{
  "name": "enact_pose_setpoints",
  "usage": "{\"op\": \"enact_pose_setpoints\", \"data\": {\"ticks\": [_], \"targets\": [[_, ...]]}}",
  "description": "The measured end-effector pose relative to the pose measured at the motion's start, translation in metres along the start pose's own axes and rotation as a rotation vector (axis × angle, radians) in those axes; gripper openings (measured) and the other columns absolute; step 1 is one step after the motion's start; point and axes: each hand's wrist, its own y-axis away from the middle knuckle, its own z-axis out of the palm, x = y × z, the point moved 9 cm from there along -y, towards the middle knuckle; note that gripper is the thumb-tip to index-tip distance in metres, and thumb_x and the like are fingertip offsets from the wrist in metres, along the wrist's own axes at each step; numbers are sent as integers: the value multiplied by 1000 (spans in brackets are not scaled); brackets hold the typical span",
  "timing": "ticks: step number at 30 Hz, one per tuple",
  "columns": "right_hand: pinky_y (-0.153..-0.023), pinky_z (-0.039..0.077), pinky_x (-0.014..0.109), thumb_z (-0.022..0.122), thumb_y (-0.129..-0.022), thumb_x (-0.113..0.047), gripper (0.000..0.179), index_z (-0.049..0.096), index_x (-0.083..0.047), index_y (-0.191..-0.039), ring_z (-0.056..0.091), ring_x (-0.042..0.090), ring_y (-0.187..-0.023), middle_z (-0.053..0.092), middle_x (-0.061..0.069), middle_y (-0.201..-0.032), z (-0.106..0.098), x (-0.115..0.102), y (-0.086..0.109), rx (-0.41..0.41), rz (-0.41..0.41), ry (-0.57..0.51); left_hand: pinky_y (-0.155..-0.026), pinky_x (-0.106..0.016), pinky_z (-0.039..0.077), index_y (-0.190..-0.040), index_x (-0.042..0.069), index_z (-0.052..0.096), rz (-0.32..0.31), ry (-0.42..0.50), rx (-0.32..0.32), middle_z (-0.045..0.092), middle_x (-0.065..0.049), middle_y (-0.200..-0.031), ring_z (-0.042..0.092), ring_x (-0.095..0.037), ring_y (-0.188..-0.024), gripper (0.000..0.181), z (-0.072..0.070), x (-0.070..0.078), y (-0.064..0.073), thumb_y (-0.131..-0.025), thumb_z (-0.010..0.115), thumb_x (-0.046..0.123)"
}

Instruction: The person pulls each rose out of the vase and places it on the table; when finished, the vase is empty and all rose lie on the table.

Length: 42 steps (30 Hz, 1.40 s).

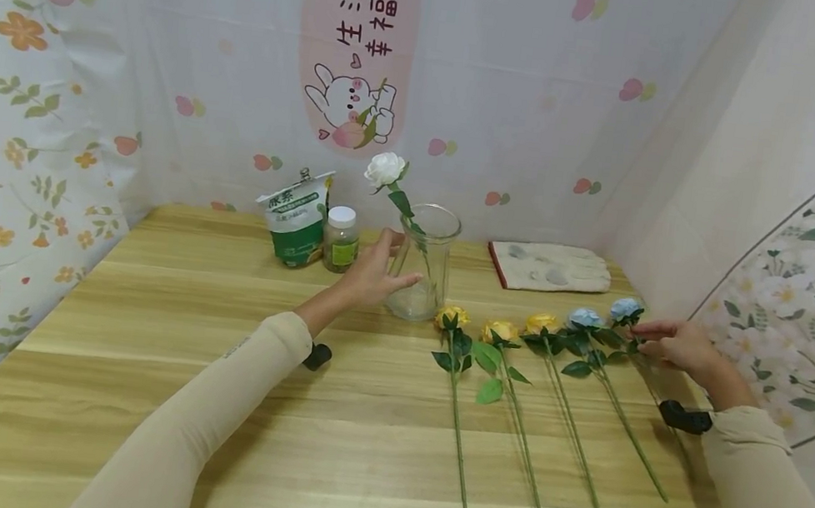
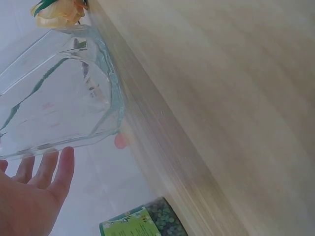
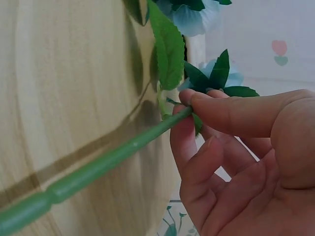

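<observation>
In the head view a clear glass vase (image 1: 414, 292) stands on the table with one white artificial rose (image 1: 385, 169) leaning in it. My left hand (image 1: 373, 271) is at the vase's left side, thumb toward its front; in the left wrist view its spread, fairly straight fingers (image 2: 63, 172) reach the glass wall. At the right, my right hand (image 1: 679, 349) pinches the green stem (image 3: 118, 153) of a light blue rose (image 1: 625, 310) between thumb and fingertips, just below the bloom. Another blue rose (image 1: 585, 319) lies beside it.
Three yellow roses (image 1: 500, 332) lie in a row right of the vase, stems toward the front. Behind the left hand stand a green-white pouch (image 1: 297, 225) and a small white-capped jar (image 1: 340, 242). White gloves (image 1: 551, 268) lie at the back right, near the curtain.
</observation>
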Motion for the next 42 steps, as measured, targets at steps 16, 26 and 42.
{"op": "enact_pose_setpoints", "data": {"ticks": [16, 26, 42], "targets": [[-63, 51, 35, 62, -97, -11, 53, 44, 12, -140, 65, 5, -89, 59, 27, -130, 12, 2, 1, -64, 2, -55, -103, -49, 45, -140, 0, 34, 4, 2, 6, 42, -20, -149, 49, -35, -132, 73, -1, -1, 0, -91, 72, 40], [-60, 52, 34, 62, -97, -10, 53, 43, 13, -141, 66, 7, -89, 56, 30, -133, 14, 3, 3, -72, 4, -74, -103, -49, 45, -140, 2, 35, 0, 1, 7, 43, -19, -149, 49, -35, -132, 72, 0, -1, 1, -91, 72, 39], [-54, 47, 36, 65, -95, -13, 55, 45, 11, -139, 67, 6, -85, 60, 30, -128, -3, -14, 7, 16, -33, 67, -104, -50, 44, -142, 0, 33, -2, -2, -2, 41, -19, -150, 48, -35, -133, 74, 1, -2, 1, -92, 71, 40]]}}
